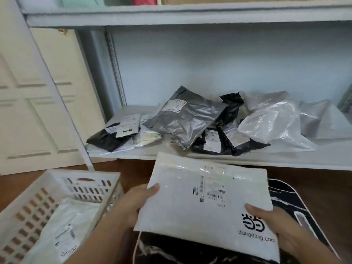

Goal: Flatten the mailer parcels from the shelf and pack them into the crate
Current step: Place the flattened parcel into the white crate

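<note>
The left hand (140, 201) and the right hand (270, 222) each pinch an opposite edge of one white mailer (205, 199), thumb on top and fingers curled out of sight beneath, so the parcel is held level and taut between them; holding it by both sides like this looks meant to keep it flat and stop it sagging before it goes into the crate (57, 187), which stands just outward of the left hand, its open top within easy reach. The mailer's label faces up and it already looks smooth, so the flattening of this one seems done and the packing step is next. Below the held mailer, between the wrists, lies a black-and-white patterned mat (285, 195), probably the surface used for pressing. One white parcel (64, 229) already lies in the crate. Beyond the held mailer, on the shelf (266, 159), the rest wait in a loose heap: one large grey mailer (188, 119) on top, at least two black ones, a crumpled clear bag (270, 121), a pale grey one at the far right, and a few small white ones at the left; they overlap, so an exact count cannot be made, but roughly eight or more remain
</note>
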